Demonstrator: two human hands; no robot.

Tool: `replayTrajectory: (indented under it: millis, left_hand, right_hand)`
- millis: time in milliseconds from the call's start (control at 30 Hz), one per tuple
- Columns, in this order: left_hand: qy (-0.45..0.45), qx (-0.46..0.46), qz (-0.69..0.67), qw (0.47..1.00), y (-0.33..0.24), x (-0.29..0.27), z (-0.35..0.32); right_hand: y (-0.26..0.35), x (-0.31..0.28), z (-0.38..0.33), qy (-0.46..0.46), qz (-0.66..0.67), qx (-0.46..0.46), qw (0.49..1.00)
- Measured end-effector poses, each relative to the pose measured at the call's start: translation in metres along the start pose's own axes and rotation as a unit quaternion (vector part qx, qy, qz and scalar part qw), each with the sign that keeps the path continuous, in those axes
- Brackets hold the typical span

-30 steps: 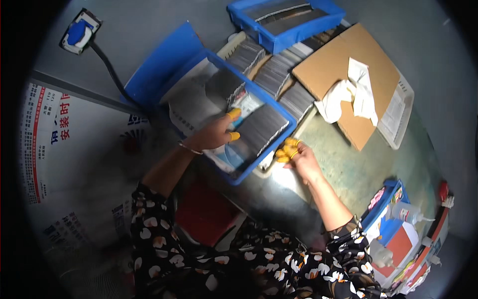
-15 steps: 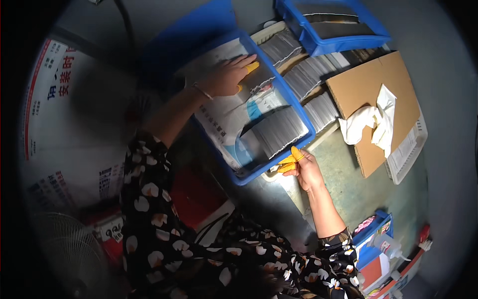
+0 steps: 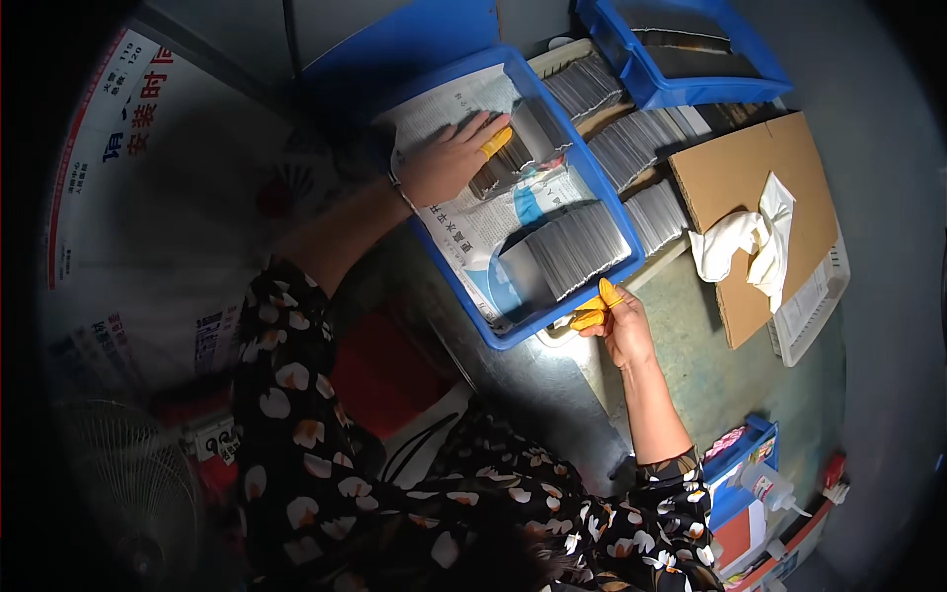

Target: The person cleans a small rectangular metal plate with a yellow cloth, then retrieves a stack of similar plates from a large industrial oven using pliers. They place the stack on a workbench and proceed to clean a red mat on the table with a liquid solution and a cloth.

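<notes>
Seemingly tending far grey stack point(image 3: 536, 128) inside blue bin point(image 3: 595, 176) | with left hand point(image 3: 452, 168) spread flat over it | with right hand point(image 3: 625, 324) curled by near rim, cannot tell if gripping | likely needs left fingers gathered

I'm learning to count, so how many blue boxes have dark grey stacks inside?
2. The near box is under the left hand; the far box is at the picture's top right. Others could be hidden.
</notes>
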State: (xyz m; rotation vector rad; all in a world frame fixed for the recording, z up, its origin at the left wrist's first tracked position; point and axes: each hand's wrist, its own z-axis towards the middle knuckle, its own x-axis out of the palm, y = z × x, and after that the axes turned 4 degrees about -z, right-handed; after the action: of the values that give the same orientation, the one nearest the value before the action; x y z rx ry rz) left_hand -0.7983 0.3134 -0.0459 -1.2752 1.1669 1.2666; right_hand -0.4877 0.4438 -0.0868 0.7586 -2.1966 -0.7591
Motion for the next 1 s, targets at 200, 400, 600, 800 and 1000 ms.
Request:
replayTrajectory:
  millis: [200,400,600,800,1000]
  left_hand:
    - [-0.039,-0.006,-0.003,0.999,0.007,0.002,0.030]
    - [-0.061,0.020,0.021,0.998,0.015,-0.005,0.050]
    - [-0.008,0.058,0.008,0.998,0.003,0.001,0.025]
    - [-0.054,0.074,-0.009,0.996,0.004,-0.002,0.031]
    - [-0.056,0.103,-0.037,0.992,0.010,0.001,0.027]
  right_hand:
    - [0.001,0.000,0.000,0.000,-0.009,-0.009,1.000]
    - [0.000,0.002,-0.003,0.000,-0.009,-0.002,1.000]
    - [0.002,0.000,-0.002,0.000,-0.021,-0.008,1.000]
    - [0.001,0.001,-0.003,-0.006,-0.016,-0.007,1.000]
    - [0.003,0.000,-0.002,-0.001,-0.025,-0.009,1.000]
